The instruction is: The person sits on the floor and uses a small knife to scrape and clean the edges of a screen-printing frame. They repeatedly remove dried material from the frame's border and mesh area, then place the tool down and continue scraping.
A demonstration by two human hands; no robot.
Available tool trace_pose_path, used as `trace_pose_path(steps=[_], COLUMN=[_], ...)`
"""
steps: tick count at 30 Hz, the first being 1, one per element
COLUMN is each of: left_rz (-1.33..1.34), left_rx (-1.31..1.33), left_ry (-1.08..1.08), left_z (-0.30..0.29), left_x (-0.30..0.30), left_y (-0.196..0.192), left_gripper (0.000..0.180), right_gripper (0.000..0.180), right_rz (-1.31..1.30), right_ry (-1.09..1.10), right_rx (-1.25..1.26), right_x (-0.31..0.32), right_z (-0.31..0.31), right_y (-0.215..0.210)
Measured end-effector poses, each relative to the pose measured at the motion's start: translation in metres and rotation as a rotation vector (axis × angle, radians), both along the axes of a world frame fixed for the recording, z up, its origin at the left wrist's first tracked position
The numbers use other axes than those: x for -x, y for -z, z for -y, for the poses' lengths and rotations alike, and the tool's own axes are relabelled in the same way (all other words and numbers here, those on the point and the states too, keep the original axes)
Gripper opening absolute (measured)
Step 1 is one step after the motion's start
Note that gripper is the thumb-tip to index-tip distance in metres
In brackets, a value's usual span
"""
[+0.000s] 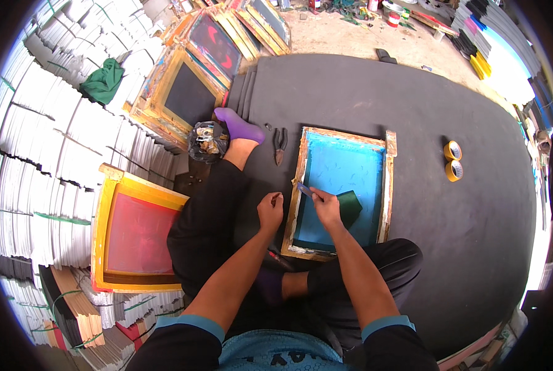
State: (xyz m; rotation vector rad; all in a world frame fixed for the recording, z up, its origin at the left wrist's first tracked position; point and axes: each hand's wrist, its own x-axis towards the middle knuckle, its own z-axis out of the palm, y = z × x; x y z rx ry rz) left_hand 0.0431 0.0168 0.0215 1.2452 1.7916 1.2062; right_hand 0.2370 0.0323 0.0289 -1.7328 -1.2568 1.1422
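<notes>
A wooden screen-printing frame with blue mesh lies flat on the dark mat between my knees. Gripped in my right hand is a small flat scraper, its end at the frame's left wooden rail. Under and beside that hand, a dark green piece rests over the mesh; whether it is cloth or a shadowed patch I cannot tell. My left hand is closed just left of the frame, apart from it, and what its fingers pinch is hidden.
Pliers lie left of the frame, and two yellow tape rolls to its right. A black bag of scraps stands by my purple-socked foot. A yellow frame with red mesh leans at left, before stacked paper bundles. More frames stand behind.
</notes>
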Motion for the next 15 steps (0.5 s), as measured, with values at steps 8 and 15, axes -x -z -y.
trace_pose_path(steps=[8, 15], left_rz=[-0.014, -0.057], left_rx=[-0.039, -0.055], left_ry=[0.008, 0.061], left_z=[-0.003, -0.029], left_x=[0.002, 0.000], left_y=[0.002, -0.008], left_gripper=[0.022, 0.023], right_gripper=[0.028, 0.029], right_rz=[0.043, 0.084], right_ry=[-0.067, -0.240], right_rx=[0.048, 0.037], right_x=[-0.003, -0.005], right_z=[0.005, 0.016], right_y=[-0.015, -0.037])
